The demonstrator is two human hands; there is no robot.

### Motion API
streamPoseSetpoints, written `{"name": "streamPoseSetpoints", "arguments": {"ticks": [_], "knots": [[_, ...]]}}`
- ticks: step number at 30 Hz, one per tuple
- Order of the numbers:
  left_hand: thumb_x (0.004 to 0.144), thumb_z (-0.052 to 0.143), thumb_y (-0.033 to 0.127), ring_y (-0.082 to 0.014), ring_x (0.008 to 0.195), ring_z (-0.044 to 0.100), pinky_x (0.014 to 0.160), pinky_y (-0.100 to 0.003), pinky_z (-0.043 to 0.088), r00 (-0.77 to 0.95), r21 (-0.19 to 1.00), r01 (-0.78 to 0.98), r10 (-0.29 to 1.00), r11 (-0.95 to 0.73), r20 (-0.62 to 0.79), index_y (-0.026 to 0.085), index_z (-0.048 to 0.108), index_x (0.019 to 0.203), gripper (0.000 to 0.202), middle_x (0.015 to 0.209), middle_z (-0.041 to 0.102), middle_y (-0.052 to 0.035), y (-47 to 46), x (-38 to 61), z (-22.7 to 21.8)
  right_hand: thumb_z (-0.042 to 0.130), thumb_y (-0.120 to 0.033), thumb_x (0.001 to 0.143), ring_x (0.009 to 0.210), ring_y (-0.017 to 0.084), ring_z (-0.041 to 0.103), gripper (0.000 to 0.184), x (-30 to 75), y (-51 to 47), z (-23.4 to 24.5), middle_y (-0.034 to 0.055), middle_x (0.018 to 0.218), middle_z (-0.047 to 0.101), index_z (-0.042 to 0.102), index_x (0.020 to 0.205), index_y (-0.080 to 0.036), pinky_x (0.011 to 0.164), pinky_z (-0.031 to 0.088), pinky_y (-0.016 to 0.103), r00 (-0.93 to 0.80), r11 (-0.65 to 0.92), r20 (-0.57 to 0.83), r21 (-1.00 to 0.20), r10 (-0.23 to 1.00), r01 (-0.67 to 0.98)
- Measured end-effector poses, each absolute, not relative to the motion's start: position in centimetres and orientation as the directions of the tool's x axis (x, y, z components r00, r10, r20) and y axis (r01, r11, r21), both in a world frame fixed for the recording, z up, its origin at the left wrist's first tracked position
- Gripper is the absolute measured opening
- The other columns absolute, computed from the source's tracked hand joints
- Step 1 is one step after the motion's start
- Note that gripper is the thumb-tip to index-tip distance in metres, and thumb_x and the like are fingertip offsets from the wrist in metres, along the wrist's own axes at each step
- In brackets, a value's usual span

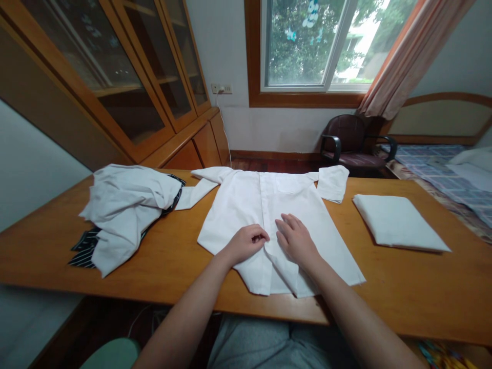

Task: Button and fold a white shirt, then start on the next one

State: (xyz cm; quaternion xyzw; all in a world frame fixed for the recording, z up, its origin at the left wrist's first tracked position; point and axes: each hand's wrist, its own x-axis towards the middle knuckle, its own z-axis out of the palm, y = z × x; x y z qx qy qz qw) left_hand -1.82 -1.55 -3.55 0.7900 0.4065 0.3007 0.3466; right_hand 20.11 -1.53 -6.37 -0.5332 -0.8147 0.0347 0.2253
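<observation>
A white long-sleeved shirt is spread on the wooden table in front of me, its button placket running down the middle. Its lower part is rumpled into a raised fold below my hands. My left hand is closed, with thumb and fingertips pinching the shirt at the placket. Just right of the placket, my right hand rests on the cloth with its fingers stretched out and somewhat apart. One sleeve is bent out on the left; the other lies folded at the upper right.
A crumpled heap of white cloth lies on the table's left over dark striped fabric. A flat folded white garment sits on the right. Beyond the wooden table stand a cabinet, an armchair and a bed.
</observation>
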Motion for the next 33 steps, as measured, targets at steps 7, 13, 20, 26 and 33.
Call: {"name": "streamPoseSetpoints", "arguments": {"ticks": [7,13,20,26,33], "knots": [[0.081,0.056,0.011,-0.0140,0.075,0.059,0.071,-0.024,0.045,0.532,0.762,0.475,0.833,-0.441,0.150,0.019,0.074,0.087,0.020,0.081,0.065,-0.0015,-1.9,-2.1,-2.9,0.042,-0.035,0.100,0.143,0.036,0.034,0.047,19.9,-3.2,-5.8,0.0138,0.157,0.040,0.050,0.144,-0.021,0.115,0.027,0.057,-0.396,0.436,0.232,-0.153,0.888,0.887],[0.077,0.055,0.009,-0.0155,0.078,0.062,0.075,-0.024,0.047,0.594,0.786,0.492,0.805,-0.374,0.010,0.019,0.074,0.086,0.023,0.083,0.069,-0.0014,-2.7,-2.0,-1.7,0.049,-0.037,0.098,0.139,0.041,0.040,0.049,20.3,-5.1,-4.8,0.0178,0.155,0.041,0.052,0.143,-0.019,0.109,0.033,0.059,-0.435,0.456,0.169,-0.120,0.884,0.882],[0.074,0.051,0.006,-0.0172,0.085,0.066,0.080,-0.025,0.048,0.646,0.765,0.528,0.759,-0.369,-0.080,0.020,0.075,0.087,0.030,0.088,0.073,-0.0020,-5.5,-1.7,-1.2,0.063,-0.038,0.091,0.105,0.034,0.060,0.030,20.5,-5.1,-0.4,0.0154,0.115,0.068,0.066,0.115,-0.021,0.087,0.048,0.045,-0.569,0.571,0.050,-0.067,0.821,0.818],[0.071,0.054,0.007,-0.0176,0.083,0.067,0.077,-0.024,0.048,0.684,0.731,0.580,0.703,-0.360,-0.196,0.023,0.077,0.087,0.032,0.088,0.075,-0.0017,-8.7,-2.0,-0.2,0.052,-0.031,0.097,0.121,0.030,0.053,0.031,20.0,-0.2,0.1,0.0138,0.130,0.062,0.063,0.124,-0.018,0.105,0.042,0.045,-0.572,0.612,0.250,-0.125,0.781,0.781],[0.073,0.062,0.012,-0.0181,0.081,0.070,0.076,-0.025,0.048,0.778,0.730,0.565,0.544,-0.385,-0.315,0.027,0.076,0.089,0.027,0.087,0.077,0.0012,-12.2,-2.8,0.2,0.046,-0.043,0.100,0.143,0.035,0.035,0.052,20.4,4.7,-4.2,0.0156,0.155,0.041,0.051,0.143,-0.015,0.116,0.030,0.051,-0.430,0.465,0.222,-0.139,0.875,0.874]]}}
